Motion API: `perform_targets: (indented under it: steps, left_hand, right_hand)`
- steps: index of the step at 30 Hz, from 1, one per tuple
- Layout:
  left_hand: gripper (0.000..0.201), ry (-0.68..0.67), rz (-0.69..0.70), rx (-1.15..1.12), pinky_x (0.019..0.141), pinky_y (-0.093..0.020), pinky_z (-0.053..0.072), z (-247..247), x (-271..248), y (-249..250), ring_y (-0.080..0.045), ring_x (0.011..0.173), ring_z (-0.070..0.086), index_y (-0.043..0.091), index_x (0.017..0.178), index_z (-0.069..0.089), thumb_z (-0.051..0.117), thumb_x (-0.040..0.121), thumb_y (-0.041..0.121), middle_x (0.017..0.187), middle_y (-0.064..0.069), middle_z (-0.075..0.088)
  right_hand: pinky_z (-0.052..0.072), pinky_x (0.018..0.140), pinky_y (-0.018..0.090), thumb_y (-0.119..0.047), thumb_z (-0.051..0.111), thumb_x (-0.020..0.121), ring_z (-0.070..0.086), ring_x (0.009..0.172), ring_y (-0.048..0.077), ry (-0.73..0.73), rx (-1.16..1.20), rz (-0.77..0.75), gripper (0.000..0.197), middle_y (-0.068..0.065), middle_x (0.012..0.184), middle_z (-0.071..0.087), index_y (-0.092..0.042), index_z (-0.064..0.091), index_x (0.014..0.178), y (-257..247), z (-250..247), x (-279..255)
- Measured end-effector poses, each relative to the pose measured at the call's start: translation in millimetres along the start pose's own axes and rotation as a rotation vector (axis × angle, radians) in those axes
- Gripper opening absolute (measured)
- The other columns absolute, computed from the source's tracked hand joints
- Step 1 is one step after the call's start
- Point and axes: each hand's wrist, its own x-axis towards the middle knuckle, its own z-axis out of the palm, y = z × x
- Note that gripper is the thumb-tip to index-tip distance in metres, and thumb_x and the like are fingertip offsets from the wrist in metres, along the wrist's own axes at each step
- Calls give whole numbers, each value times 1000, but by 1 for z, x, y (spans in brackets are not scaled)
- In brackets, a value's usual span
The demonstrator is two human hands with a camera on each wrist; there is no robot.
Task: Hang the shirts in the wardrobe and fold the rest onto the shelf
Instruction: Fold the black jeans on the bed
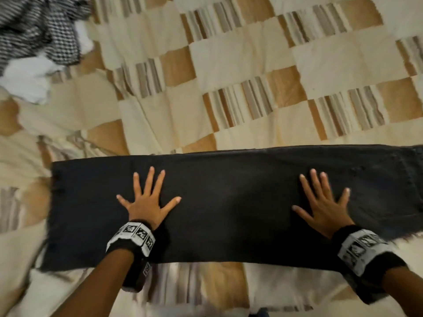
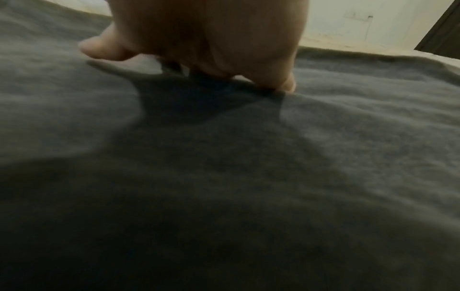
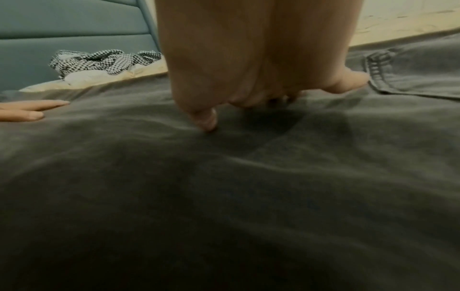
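A pair of dark grey jeans [image 1: 229,202] lies folded lengthwise across the bed, waistband and back pocket [image 1: 389,179] at the right, hems at the left. My left hand [image 1: 148,197] presses flat on the leg part with fingers spread. Nearer the pocket, my right hand [image 1: 322,202] lies flat with its fingers spread too. In the left wrist view the left hand [image 2: 211,49] rests on the dark jeans [image 2: 224,177]. In the right wrist view the right hand [image 3: 261,69] presses the jeans [image 3: 224,196] beside the pocket [image 3: 410,74].
A crumpled black-and-white checked garment [image 1: 39,30] and a white garment [image 1: 27,78] lie at the bed's far left. The beige, tan and striped patchwork bedspread [image 1: 229,76] covers the bed. A blue padded headboard [image 3: 74,39] stands behind the checked garment [image 3: 99,61].
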Motion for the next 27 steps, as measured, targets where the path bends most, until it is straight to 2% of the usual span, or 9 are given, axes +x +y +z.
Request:
perform_targets:
  steps: [3, 7, 8, 10, 13, 19, 22, 24, 27]
  left_hand:
    - [80, 0, -88, -20, 103, -74, 3, -12, -5, -37, -30, 143, -16, 39, 147, -9, 18, 82, 77, 156, 11, -18]
    - [73, 46, 294, 73, 97, -77, 13, -17, -3, -32, -37, 142, 18, 25, 145, 31, 24, 83, 62, 155, -4, 23]
    - [73, 28, 385, 115, 95, -79, 17, -17, 2, -31, -36, 142, 18, 29, 146, 29, 22, 82, 64, 155, -3, 22]
    - [79, -2, 455, 148, 99, -78, 9, -16, 18, -45, -23, 145, -6, 40, 146, -2, 5, 77, 76, 157, 9, -9]
    - [76, 43, 249, 23, 104, -70, -6, -18, 43, -112, -9, 139, -25, 44, 140, -19, 8, 78, 78, 147, 18, -30]
    - [68, 68, -7, 45, 112, -60, 3, -32, 22, -225, -30, 144, -13, 22, 149, -8, 25, 97, 50, 157, 2, -14]
    - [61, 124, 130, 60, 113, -54, 4, -16, -8, -215, -40, 143, 6, 5, 148, 17, 35, 95, 30, 157, -14, 8]
    - [61, 90, 229, 126, 115, -49, 6, 12, -30, -219, -31, 140, 24, 4, 143, 29, 29, 90, 35, 151, -15, 28]
    - [62, 137, 209, 76, 110, -51, 11, 27, -47, -234, -19, 140, 23, 5, 141, 30, 31, 87, 35, 147, -13, 37]
  right_hand:
    - [19, 86, 84, -57, 32, 87, 9, 141, 30, 15, 17, 5, 75, 14, 156, 14, -19, 18, 150, -33, -4, 0]
    - [17, 89, 80, -72, 7, 86, 10, 141, 34, 13, -5, -146, 83, 19, 154, 18, -19, 17, 149, -114, -10, 5]
    - [18, 89, 80, -74, 6, 85, 9, 141, 33, 24, -7, -180, 84, 18, 154, 18, -20, 16, 149, -137, -12, 7]
    - [18, 92, 78, -76, 5, 83, 6, 142, 31, 50, -10, -242, 86, 17, 156, 15, -23, 12, 149, -177, -13, 12]
    - [9, 99, 75, -81, 2, 79, -6, 143, 27, 66, 3, -289, 87, 9, 157, -3, -29, -2, 149, -216, -17, 21]
    - [20, 95, 79, -82, 6, 79, 11, 140, 40, -26, -59, -172, 97, 24, 153, 17, -16, 16, 149, -258, -5, 14]
    - [12, 100, 76, -87, 9, 75, 13, 139, 47, -26, 7, -131, 107, 30, 151, 18, -8, 23, 146, -312, 1, -9]
    - [11, 101, 75, -85, 17, 74, 14, 138, 49, -81, 45, -198, 106, 32, 150, 20, -6, 28, 144, -365, 11, -30]
    - [7, 102, 73, -79, 26, 71, 17, 137, 50, -121, 64, -335, 98, 31, 148, 22, -13, 34, 143, -442, 29, -54]
